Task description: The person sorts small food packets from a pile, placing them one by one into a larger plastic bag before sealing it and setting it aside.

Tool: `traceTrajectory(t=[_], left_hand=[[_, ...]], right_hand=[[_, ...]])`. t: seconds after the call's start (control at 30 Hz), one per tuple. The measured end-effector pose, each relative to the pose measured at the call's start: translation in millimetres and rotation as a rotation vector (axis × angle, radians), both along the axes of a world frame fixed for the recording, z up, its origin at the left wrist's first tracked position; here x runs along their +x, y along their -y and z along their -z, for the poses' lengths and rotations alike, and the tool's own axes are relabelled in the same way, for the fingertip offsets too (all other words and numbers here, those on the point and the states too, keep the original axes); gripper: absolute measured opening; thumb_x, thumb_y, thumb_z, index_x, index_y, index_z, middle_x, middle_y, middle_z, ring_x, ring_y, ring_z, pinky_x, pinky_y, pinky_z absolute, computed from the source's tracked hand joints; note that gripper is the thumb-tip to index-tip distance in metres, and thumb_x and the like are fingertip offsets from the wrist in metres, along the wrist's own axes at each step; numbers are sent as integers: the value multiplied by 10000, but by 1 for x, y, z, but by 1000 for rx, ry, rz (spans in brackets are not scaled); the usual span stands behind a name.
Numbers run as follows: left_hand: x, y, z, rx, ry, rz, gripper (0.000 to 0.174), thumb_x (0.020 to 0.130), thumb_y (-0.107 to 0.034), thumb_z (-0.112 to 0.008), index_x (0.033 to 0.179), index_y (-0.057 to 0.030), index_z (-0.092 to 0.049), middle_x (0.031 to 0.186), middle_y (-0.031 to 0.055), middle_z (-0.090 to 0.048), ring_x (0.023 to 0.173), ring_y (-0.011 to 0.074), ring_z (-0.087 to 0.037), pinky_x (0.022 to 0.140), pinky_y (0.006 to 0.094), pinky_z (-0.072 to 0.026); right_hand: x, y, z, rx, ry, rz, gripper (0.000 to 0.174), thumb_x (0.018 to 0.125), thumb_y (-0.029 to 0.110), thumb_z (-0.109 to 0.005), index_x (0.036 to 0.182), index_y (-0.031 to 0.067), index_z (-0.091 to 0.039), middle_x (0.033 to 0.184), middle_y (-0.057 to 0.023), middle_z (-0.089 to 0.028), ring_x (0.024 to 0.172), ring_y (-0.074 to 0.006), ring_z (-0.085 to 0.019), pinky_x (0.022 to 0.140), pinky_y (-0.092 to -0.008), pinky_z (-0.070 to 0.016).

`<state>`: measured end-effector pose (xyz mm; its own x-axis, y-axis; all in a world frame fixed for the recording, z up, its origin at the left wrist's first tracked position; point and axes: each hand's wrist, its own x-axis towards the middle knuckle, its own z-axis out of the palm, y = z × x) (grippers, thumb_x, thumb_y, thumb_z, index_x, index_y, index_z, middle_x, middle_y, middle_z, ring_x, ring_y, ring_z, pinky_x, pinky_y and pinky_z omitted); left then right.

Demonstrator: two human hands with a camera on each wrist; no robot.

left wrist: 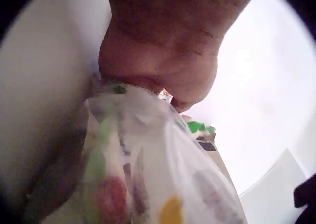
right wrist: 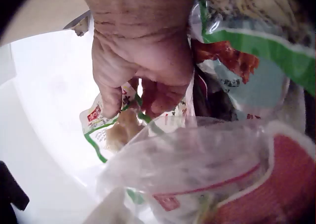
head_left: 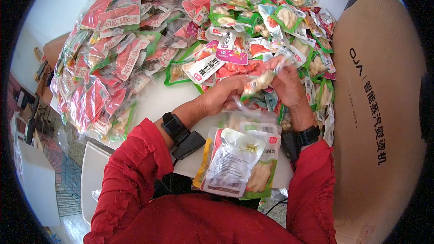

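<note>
In the head view my right hand (head_left: 289,86) pinches a small green-edged snack packet (head_left: 262,81) with pale pieces inside. The right wrist view shows thumb and fingers on this packet (right wrist: 123,130). My left hand (head_left: 226,94) is beside the packet's lower end, its fingers curled at the mouth of a clear plastic bag (head_left: 246,114). Through that bag several larger packets show, one with a white printed back (head_left: 233,162). From the left wrist, the bag (left wrist: 148,150) hangs just below the left hand (left wrist: 158,61), whose fingertips are mostly hidden.
Loose snack packets (head_left: 235,47) are heaped behind the hands. Clear bags filled with red-labelled packets (head_left: 129,56) are piled at the left on the white table (head_left: 156,104). A tall cardboard box (head_left: 375,108) stands along the right side.
</note>
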<state>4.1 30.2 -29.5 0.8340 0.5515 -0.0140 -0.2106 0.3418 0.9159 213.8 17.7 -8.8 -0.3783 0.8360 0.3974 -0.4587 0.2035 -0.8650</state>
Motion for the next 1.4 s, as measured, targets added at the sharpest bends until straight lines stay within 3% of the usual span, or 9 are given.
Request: traceTrajectory(t=[0.17,0.27,0.37,0.57,0.83,1.0,1.23,1.3,1.4], left_hand=[[-10,9,-26,334,-231,-216,399,909,-344,-390,1201,-75,-428,891,-15,-531,624,57,-461,522,194,-378],[-12,17,-48,469,-30,-322,333,842,-220,-567,1122,-68,-472,880,2,-501,768,77,-482,610,244,-410],[-17,24,-63,1045,-207,-352,259,782,-94,-619,1026,-75,-536,874,28,-521,755,127,-513,617,273,-424],[-11,27,-63,1453,-145,-618,146,714,-20,-626,848,-52,-578,793,88,-533,736,237,-537,600,302,-427],[-9,31,-68,1439,-72,-656,140,715,-12,-620,842,-52,-578,763,81,-518,706,237,-529,607,311,-424],[-10,25,-61,1294,-63,-683,135,732,7,-591,855,-49,-583,734,79,-494,685,229,-515,608,301,-416],[-3,20,-42,1142,33,-689,97,748,14,-563,836,-28,-563,734,79,-513,705,216,-519,626,295,-416],[2,19,-30,1077,22,-661,20,808,-37,-546,819,-24,-557,771,44,-513,742,138,-502,662,256,-408],[10,15,-10,931,-28,-549,59,829,-75,-546,807,-21,-536,776,23,-493,735,106,-479,651,242,-403]], right_hand=[[-16,7,-15,-88,-64,512,254,834,144,-527,1054,21,-500,977,-64,-567,895,-154,-556,776,-291,-459],[-9,0,-13,-87,-57,560,246,838,127,-504,1059,17,-497,971,-69,-568,853,-143,-556,728,-280,-465],[-9,1,-16,-30,-44,597,248,840,110,-493,1069,15,-492,953,-68,-567,820,-131,-552,701,-265,-464],[-10,8,-27,-1,0,610,263,863,66,-446,1113,-17,-458,1042,-106,-540,908,-137,-533,809,-274,-440],[-31,18,-25,49,506,301,258,841,98,-473,1098,75,-476,902,-12,-552,719,-55,-512,571,-202,-423],[-44,33,-32,-206,531,55,332,839,233,-560,1116,67,-486,921,-20,-554,764,-98,-542,617,-233,-466],[-34,30,-26,-116,682,-253,334,853,230,-536,1136,65,-469,991,-60,-568,798,-103,-552,639,-250,-481],[-37,37,-37,-443,854,-311,309,844,197,-540,1116,65,-475,957,-62,-577,753,-100,-564,611,-250,-483],[-24,24,-3,-176,807,-209,314,828,181,-569,1104,60,-481,899,-37,-568,724,-102,-559,608,-248,-472]])
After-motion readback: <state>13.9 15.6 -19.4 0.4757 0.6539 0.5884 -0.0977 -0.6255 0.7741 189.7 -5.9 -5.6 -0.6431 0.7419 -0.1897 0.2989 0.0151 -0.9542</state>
